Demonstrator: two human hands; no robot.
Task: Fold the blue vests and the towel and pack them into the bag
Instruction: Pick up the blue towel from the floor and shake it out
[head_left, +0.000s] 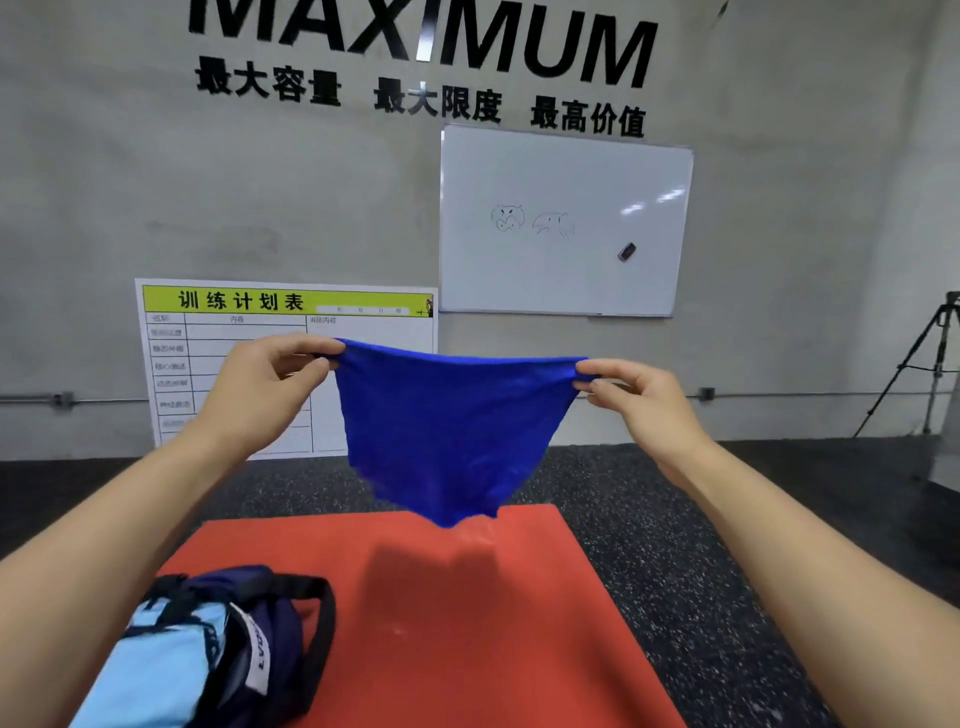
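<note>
Your left hand (270, 384) and right hand (631, 395) each pinch a top corner of the blue cloth (452, 431), hanging in the air above the red mat (467, 623). Keep the top edge taut, lower it flat onto the mat, then fold; the bag (208, 649) lies near left

Cloth held up over the mat

The cloth (452, 431) hung between the left hand (270, 384) and right hand (639, 400), above the mat (467, 623) on the floor (701, 519); the bag (208, 649) lay on the mat's near-left corner, the whiteboard (566, 218) on the wall behind.
</note>
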